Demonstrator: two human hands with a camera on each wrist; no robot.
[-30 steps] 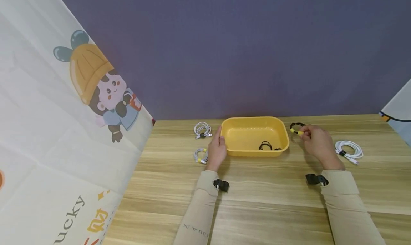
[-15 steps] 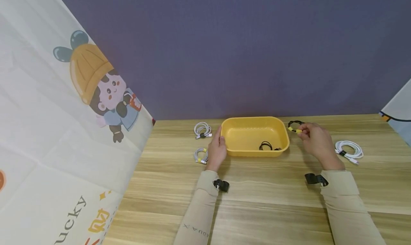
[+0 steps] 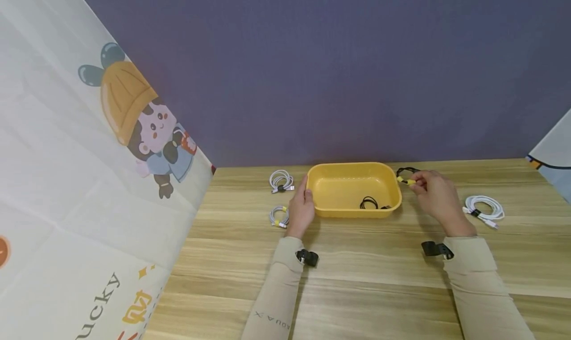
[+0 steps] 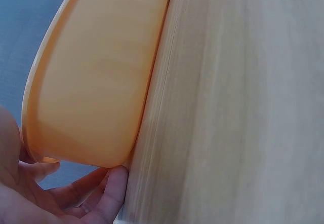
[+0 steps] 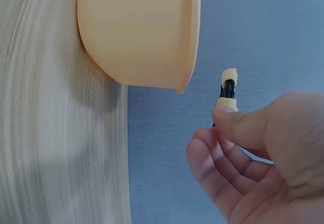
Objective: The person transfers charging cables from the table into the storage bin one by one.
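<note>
Right now, the person's right hand (image 3: 439,196) is pinching a black cord with yellow ties (image 5: 229,88) between its thumb and finger. That cord is up off the wooden table (image 3: 357,280), just to the right of the yellow tray (image 3: 352,213), close to its right rim but outside it. The left hand (image 3: 301,211) rests on the tray's left end, touching it with relaxed fingers instead of gripping it.

Inside the tray, a thin black cord (image 3: 363,202) lies in the near right part. Left of the tray are two more rolled-up cords. The white cord with a black tie (image 3: 273,179) is farther away, and the gray cord with yellow ties (image 3: 271,215) is nearer, just beside the left hand. On the right, past the right hand, lies a bigger white cord (image 3: 496,207).

Both arms have tan sleeves (image 3: 470,270). A blue-gray wall (image 3: 334,72) stands behind the table. At the left, a white sheet (image 3: 53,171) shows a cartoon child in an orange hat (image 3: 153,124).
</note>
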